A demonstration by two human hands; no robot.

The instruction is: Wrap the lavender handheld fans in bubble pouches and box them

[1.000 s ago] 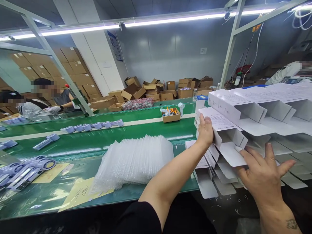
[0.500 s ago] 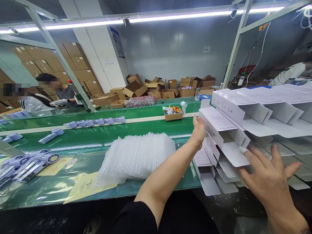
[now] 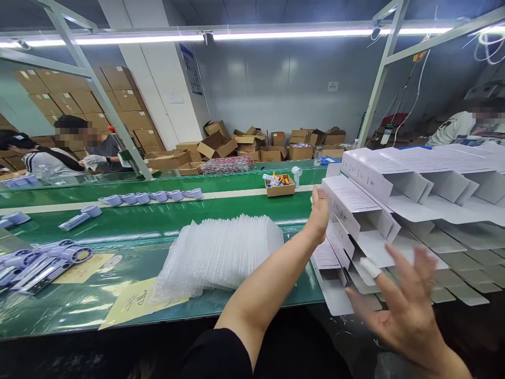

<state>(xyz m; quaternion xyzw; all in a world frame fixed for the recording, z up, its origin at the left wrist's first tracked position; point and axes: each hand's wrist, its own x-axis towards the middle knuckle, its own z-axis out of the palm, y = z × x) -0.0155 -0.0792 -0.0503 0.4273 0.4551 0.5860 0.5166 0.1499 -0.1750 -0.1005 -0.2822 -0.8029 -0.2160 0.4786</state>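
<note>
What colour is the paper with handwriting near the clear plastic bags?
The handwritten paper sheet is pale yellow, seen best in the head view.

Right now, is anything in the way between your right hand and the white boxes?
No, I see nothing between the right hand and the white boxes. Its spread fingers are at the open flaps, but blur hides whether they touch.

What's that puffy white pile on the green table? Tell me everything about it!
The pile is lots of thin, cloudy, see-through sheets or bags, probably bubbly plastic. They're packed in a row, leaning on one another, with uneven top edges. It sits on the table, and its left end spreads lower, over part of a yellow paper. The left arm crosses in front of its right end; I can't tell if they touch.
</note>
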